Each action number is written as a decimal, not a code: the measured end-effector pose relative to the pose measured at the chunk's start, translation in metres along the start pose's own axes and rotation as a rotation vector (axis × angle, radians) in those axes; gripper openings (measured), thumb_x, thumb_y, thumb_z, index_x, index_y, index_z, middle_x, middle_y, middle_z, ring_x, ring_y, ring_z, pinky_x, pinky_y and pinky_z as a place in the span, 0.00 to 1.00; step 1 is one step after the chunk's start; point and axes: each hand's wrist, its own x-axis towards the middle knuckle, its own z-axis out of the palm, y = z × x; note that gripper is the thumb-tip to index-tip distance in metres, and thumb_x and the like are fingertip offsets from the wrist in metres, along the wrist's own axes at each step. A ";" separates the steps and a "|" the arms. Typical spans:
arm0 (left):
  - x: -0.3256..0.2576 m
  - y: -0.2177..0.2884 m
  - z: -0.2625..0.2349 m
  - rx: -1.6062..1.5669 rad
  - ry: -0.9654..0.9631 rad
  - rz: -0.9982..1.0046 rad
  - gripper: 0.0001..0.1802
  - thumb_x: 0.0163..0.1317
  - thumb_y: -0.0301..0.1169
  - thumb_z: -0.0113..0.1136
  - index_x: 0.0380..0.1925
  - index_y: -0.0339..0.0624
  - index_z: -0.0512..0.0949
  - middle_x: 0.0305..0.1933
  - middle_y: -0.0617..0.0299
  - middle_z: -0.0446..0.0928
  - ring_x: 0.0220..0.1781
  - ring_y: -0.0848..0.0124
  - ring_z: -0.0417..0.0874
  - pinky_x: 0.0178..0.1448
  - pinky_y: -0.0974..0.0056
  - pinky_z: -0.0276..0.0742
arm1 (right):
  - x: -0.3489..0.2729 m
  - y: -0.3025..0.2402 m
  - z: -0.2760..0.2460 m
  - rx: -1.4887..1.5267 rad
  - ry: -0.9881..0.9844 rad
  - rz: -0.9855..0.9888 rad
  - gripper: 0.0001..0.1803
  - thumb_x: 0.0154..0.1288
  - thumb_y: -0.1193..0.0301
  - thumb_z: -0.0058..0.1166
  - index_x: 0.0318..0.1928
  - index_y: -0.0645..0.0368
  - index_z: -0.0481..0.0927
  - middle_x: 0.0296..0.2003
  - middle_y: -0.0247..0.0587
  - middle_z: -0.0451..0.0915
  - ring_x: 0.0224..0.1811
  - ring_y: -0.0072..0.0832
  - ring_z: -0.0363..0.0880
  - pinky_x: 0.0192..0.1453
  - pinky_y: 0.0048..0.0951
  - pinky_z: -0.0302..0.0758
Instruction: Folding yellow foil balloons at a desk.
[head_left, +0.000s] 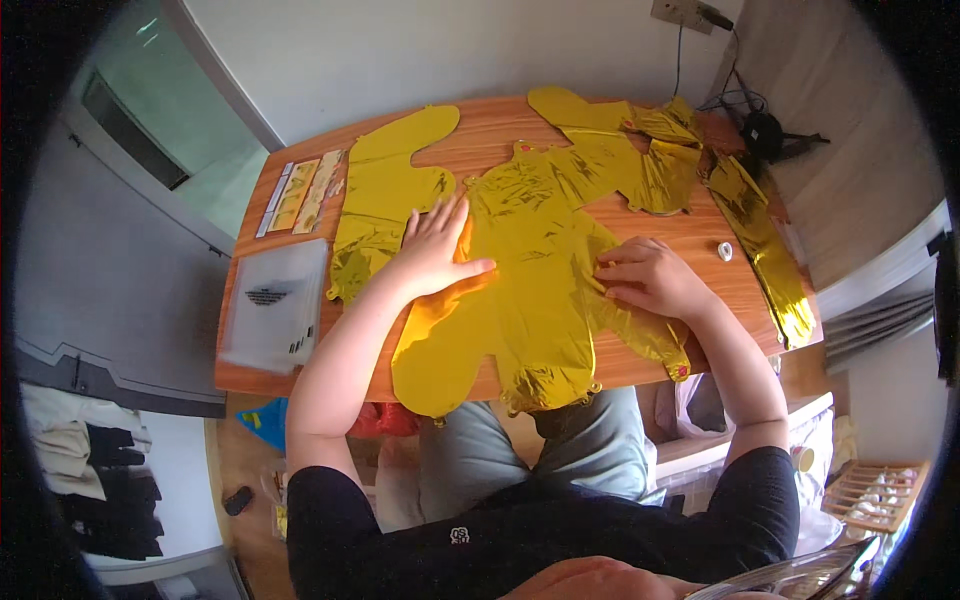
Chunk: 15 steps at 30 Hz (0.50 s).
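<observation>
Left hand: the left hand [437, 248] lies open and flat, fingers spread, palm down on the left part of a gold foil balloon [530, 290].
Right hand: the right hand [648, 277] has its fingers curled, the fingertips [607, 272] pressing or pinching the foil at the balloon's right side; whether a fold is truly gripped I cannot tell.
Balloon under the hands: flat and uninflated, it spreads between the two hands on the wooden table [690, 235], its lower lobes hanging over the near edge toward the person's lap.
Left of the left hand: a second flat gold balloon [385, 190] lies just beside it, touching or slightly under the first.
Farther left: a clear plastic bag [275, 305] and, beyond it, a few narrow sticker strips [300, 195].
Beyond the right hand: more crumpled gold foil pieces [650, 150] at the far edge of the table.
Right of the right hand: a small white round thing [725, 251], then a long gold foil strip [765, 245] running toward the table's right end.
Far corner: a black cable and plug [765, 130].
</observation>
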 end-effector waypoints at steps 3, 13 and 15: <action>-0.008 0.009 -0.014 0.142 -0.175 -0.042 0.66 0.56 0.75 0.59 0.82 0.43 0.45 0.87 0.48 0.38 0.88 0.52 0.34 0.85 0.38 0.24 | -0.003 0.000 0.000 -0.011 -0.017 0.024 0.16 0.57 0.67 0.70 0.47 0.54 0.89 0.50 0.42 0.86 0.54 0.43 0.82 0.59 0.45 0.76; -0.009 -0.008 -0.027 0.160 -0.234 -0.006 0.72 0.46 0.78 0.64 0.82 0.47 0.49 0.87 0.50 0.40 0.88 0.53 0.34 0.84 0.34 0.21 | 0.001 -0.005 0.002 0.006 -0.061 0.043 0.19 0.58 0.67 0.71 0.50 0.53 0.88 0.53 0.42 0.85 0.55 0.44 0.81 0.62 0.45 0.74; -0.010 -0.017 -0.024 0.150 -0.161 0.048 0.76 0.40 0.85 0.58 0.81 0.44 0.52 0.86 0.46 0.43 0.88 0.50 0.37 0.84 0.34 0.23 | 0.003 -0.007 0.002 -0.027 -0.057 0.052 0.19 0.58 0.67 0.71 0.51 0.53 0.88 0.54 0.43 0.84 0.56 0.45 0.80 0.63 0.45 0.73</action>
